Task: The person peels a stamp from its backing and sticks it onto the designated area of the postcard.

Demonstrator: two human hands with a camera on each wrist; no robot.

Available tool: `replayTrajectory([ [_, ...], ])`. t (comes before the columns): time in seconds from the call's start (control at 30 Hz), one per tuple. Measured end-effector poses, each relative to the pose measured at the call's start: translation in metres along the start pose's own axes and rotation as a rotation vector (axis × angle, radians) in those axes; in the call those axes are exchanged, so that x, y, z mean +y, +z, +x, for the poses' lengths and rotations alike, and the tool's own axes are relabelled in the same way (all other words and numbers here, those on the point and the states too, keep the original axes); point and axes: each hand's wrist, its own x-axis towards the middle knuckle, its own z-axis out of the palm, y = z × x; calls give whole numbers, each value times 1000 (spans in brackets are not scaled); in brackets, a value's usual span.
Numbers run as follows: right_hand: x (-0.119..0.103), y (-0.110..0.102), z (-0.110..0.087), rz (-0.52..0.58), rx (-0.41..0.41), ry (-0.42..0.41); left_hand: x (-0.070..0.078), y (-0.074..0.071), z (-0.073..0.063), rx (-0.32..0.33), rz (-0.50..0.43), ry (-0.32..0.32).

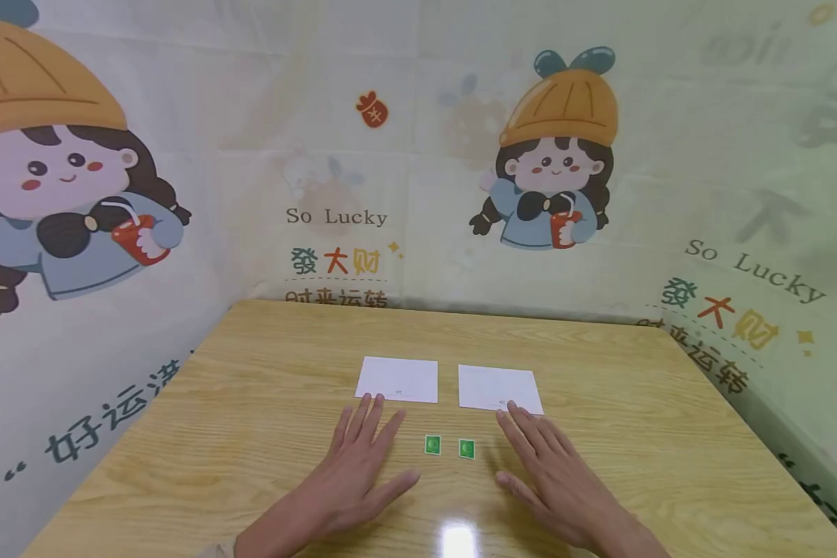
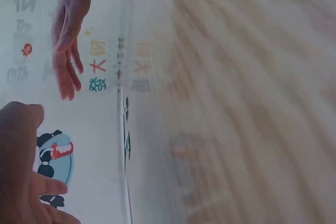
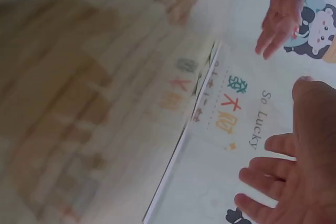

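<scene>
A sleeve (image 1: 218,550) is showing at the lower edge of the head view, its pale greyish-beige cuff ringing the left forearm (image 1: 275,527); only a sliver is appearing, leaving its fabric too small to make out. The left hand (image 1: 352,474) is going bare, its long fingers (image 1: 370,422) narrowing to rounded tips and its thumb (image 1: 396,490) looking thicker. The right hand (image 1: 556,477) is mirroring that shape, and its forearm (image 1: 631,533) is showing bare too.
</scene>
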Motion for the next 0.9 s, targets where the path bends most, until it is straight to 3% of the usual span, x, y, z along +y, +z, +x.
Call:
replayTrajectory([
  [0.23,-3,1,14,108,89,52,3,7,19,120,-181,38],
  [0.43,-11,7,22,233,148,143,6,8,35,111,-316,33],
  [0.7,-9,9,34,562,67,306,11,7,61,183,-377,59],
  [0.9,-3,15,40,679,-6,362,11,9,78,212,-369,66],
])
